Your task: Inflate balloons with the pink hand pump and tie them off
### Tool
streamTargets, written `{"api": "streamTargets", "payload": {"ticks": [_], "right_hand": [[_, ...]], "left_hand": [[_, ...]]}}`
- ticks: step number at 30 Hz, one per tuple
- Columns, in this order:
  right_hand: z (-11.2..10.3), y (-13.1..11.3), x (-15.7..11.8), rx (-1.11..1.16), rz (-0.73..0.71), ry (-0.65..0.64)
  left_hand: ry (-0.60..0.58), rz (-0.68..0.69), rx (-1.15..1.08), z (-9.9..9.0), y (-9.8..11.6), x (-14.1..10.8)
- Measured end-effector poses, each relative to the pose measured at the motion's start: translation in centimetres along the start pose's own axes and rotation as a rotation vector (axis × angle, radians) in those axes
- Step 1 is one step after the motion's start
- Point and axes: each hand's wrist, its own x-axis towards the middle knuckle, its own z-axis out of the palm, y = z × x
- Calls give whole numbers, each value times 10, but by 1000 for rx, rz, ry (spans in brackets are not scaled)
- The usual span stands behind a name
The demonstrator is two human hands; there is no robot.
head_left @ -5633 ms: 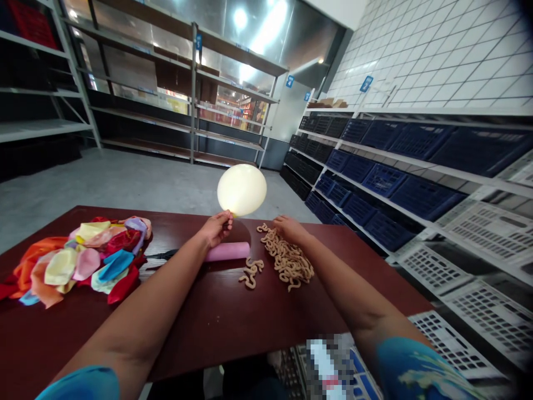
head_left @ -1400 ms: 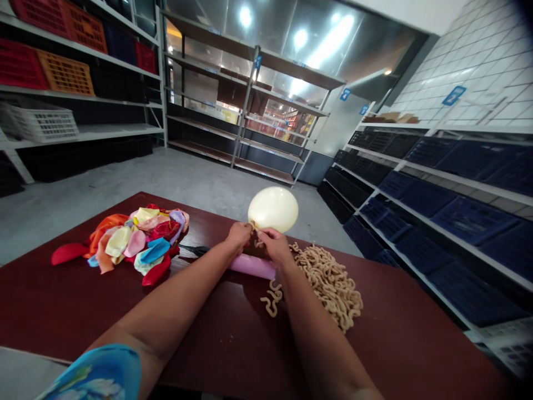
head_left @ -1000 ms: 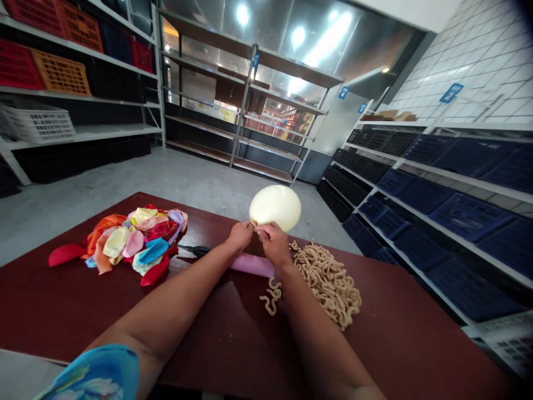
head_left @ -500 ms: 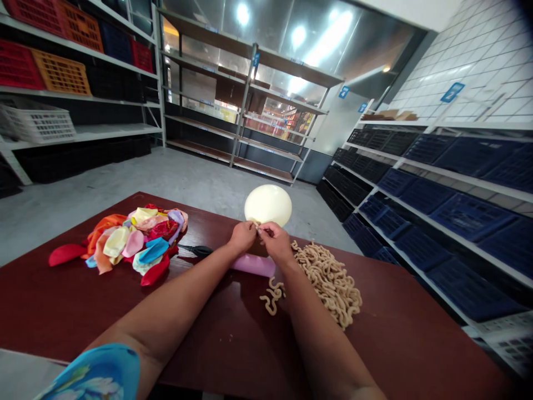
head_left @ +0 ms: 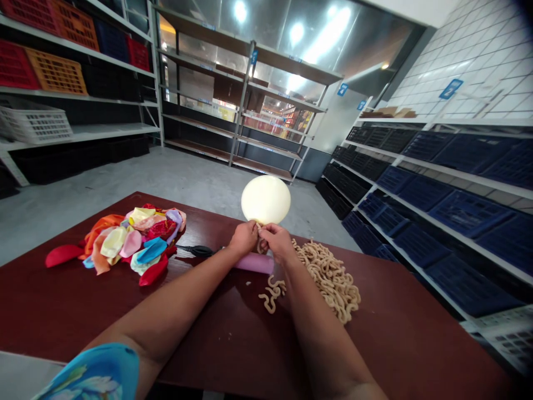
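A pale yellow inflated balloon (head_left: 265,200) stands upright above my two hands, its neck pointing down. My left hand (head_left: 245,238) is closed in a pinch round the neck. Beside it, my right hand (head_left: 276,240) pinches a curly tan piece (head_left: 260,244) against the balloon's neck; fingers hide the exact contact. Under my hands lies a pink pump tube (head_left: 255,263), with its black end (head_left: 201,251) to the left of my left wrist. A heap of curly tan pieces (head_left: 331,280) lies right of my right forearm, and several loose ones (head_left: 271,293) lie between my forearms.
Limp balloons in many colours (head_left: 135,239) are heaped on the left of the dark red table (head_left: 200,339). Metal shelving (head_left: 241,111) stands beyond the grey floor. Blue crates (head_left: 449,261) fill the right racks; red and orange crates (head_left: 56,72) sit on the left.
The balloon has risen slightly and tipped more upright. More of the curly tan piece shows between my hands. A small pale scrap now shows on the table below the pink tube.
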Motion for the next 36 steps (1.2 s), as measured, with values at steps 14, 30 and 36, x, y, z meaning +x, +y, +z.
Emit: {"api": "streamTargets", "payload": {"ticks": [14, 30, 36], "right_hand": [[7, 21, 9, -331, -205, 357], [10, 16, 5, 9, -192, 114], [10, 12, 5, 171, -153, 100]], "left_hand": [[-2, -39, -222, 2, 7, 0], [45, -135, -242, -2, 1, 5], [58, -86, -172, -1, 2, 3]]}}
